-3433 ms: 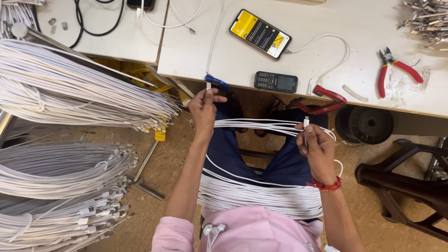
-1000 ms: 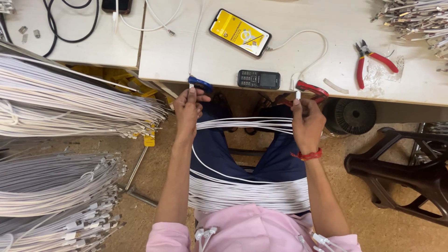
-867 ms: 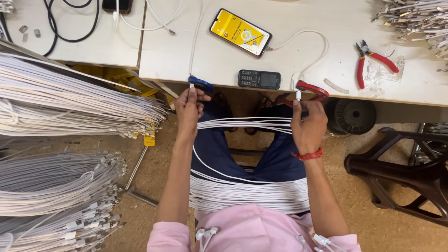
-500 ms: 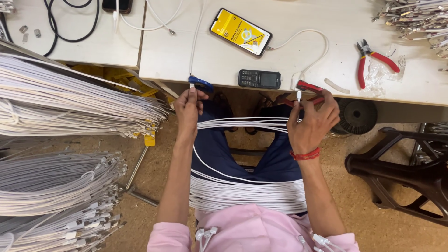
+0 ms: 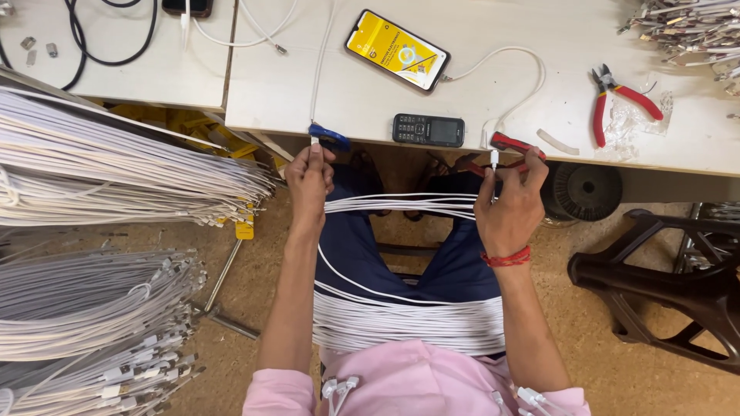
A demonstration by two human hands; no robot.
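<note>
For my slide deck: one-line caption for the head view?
Both hands stretch white cables between them below the table edge.

On the white table point(image 5: 493, 92): 2 phones, 1 yellow-screen smartphone point(image 5: 398, 51) and 1 black keypad phone point(image 5: 428, 129) just below it. 1 pr red-handled pliers point(image 5: 620, 100) to the right. 2 clips at the table's front edge: 1 blue point(image 5: 330, 138), 1 red point(image 5: 516, 145). 2 hands below the edge.
</note>
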